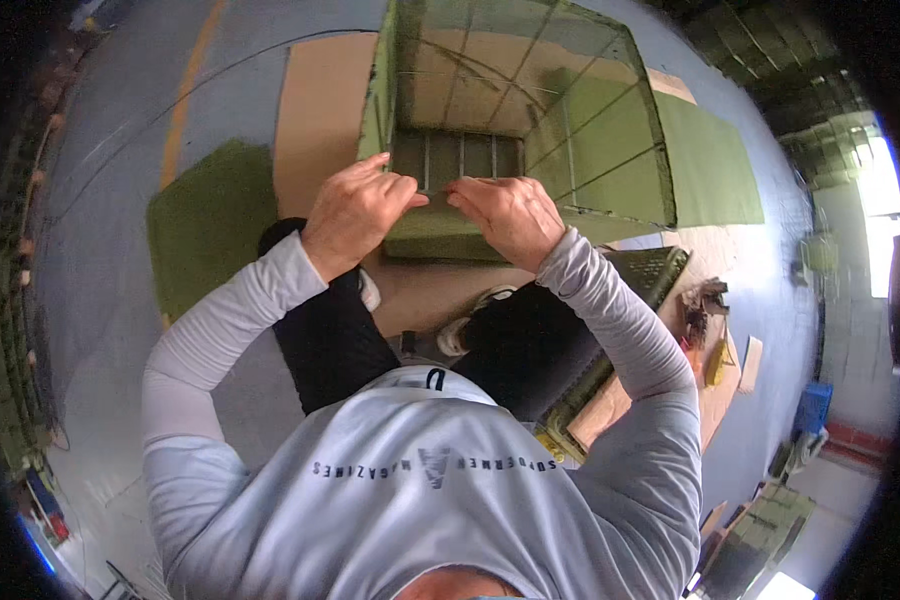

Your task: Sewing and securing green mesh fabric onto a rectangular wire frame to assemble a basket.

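Note:
In front of me stands a tall, open-topped green box [595, 150] with thin ribs along its walls and slats at its bottom. My left hand [360, 212] is at the box's near left corner, thumb and fingers bent together, one finger pointing up. To its right, my right hand [515, 215] is over the near side, with thumb and fingertips pinched together. The two hands face each other with a small gap between them. Whatever lies in either grip is too small or hidden to make out.
Brown cardboard [320, 110] lies under the box on the grey floor. A dark panel with a green rim [660, 275] is by my right leg. Beyond it are a yellow-handled tool [717, 362] and a cluttered heap [702, 305]. Green sheets [215, 225] lie at left.

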The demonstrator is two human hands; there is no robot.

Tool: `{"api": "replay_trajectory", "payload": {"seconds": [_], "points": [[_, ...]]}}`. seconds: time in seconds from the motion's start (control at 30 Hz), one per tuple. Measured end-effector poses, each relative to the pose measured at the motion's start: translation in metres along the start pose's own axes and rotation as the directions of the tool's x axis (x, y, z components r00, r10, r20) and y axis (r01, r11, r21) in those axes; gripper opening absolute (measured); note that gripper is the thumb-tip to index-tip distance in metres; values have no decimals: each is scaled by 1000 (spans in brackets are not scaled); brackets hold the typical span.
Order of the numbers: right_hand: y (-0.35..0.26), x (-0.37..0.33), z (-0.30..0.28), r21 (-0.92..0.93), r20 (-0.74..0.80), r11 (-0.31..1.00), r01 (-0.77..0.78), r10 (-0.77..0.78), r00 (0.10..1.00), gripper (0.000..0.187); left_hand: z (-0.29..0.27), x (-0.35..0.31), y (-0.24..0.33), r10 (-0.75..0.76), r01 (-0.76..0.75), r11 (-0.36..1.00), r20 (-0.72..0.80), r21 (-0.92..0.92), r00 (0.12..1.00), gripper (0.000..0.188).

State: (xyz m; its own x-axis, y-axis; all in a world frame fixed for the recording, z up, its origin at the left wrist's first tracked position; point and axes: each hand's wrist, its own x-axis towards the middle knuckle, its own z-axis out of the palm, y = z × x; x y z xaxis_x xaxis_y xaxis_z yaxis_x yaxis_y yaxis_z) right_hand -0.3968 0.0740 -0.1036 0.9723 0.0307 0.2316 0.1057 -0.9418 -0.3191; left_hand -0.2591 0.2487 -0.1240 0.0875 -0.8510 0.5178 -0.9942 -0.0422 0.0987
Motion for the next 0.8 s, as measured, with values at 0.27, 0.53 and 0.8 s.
{"api": "replay_trajectory", "payload": {"seconds": [0.27, 0.53, 0.8], "points": [[33, 39, 16, 131, 292, 991, 7, -45, 955, 52, 6, 25, -2, 26, -31, 994, -50, -101, 998, 23], [48, -35, -55, 134, -75, 975, -176, 187, 980, 54, 4, 25, -9, -19, 36, 994, 166, -99, 986, 27], [53, -12, -52, -271, 559, 871, -410, 489, 670, 88, 2, 67, 26, -62, 228, 948, 573, -222, 817, 56]]}}
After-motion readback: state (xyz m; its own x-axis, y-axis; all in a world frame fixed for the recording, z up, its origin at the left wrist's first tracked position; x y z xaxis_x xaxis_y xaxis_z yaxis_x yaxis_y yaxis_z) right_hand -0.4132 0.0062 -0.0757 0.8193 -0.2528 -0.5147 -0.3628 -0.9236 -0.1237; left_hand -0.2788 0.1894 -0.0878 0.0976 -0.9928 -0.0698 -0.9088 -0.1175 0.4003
